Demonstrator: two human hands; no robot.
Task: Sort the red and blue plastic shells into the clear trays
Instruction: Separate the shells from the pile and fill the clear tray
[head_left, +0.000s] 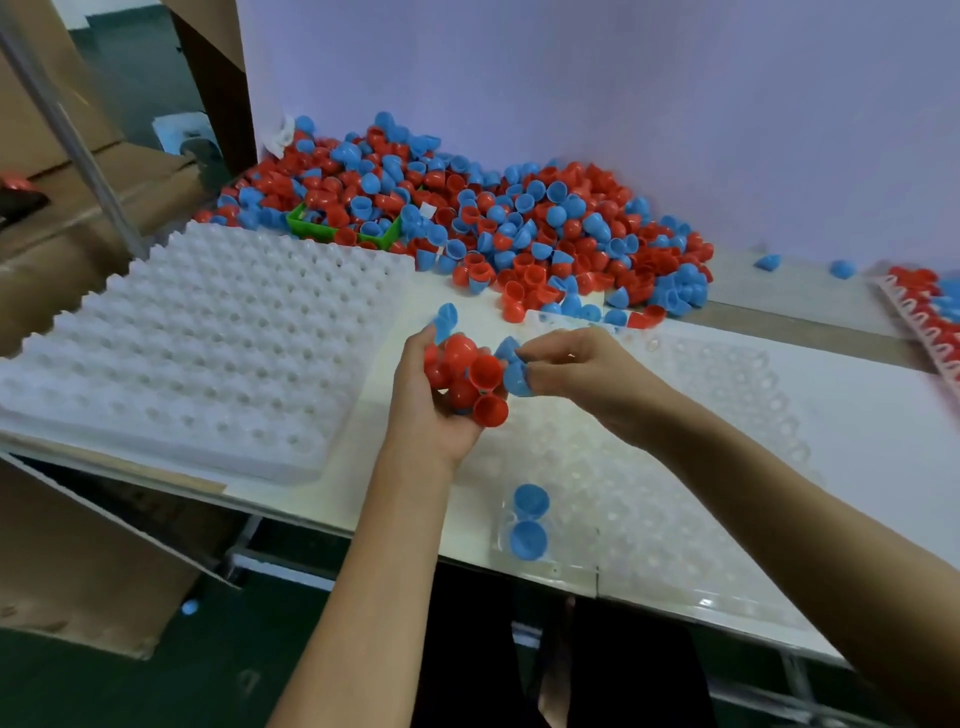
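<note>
Forearms reaching in from the bottom edge, over the near lip of a white table (857, 415). Nearest, a clear plastic tray with rows of round pockets (649, 519), two blue plastic half-shells (529, 522) seated in pockets at its near left corner. Above that tray, left hand (431, 400) cupped and clamped on a handful of red plastic shells (470, 376), one blue shell (445, 318) poking up behind the fingers. Right hand (576, 366) just beside it, fingertips pinched together on a single blue half-shell (517, 378) touching the red cluster. Left of the hands, a thick stack of white pocketed trays (208, 332) (upper surface bare of shells). Farther back, against a pale wall (623, 93), a big loose heap of mixed red and blue shells (467, 208) half burying a small green plastic basket (317, 228). Far right, a tray partly filled with red and blue shells (930, 312), cut by the frame edge. Brown cardboard boxes (57, 156) beyond the table at left.
</note>
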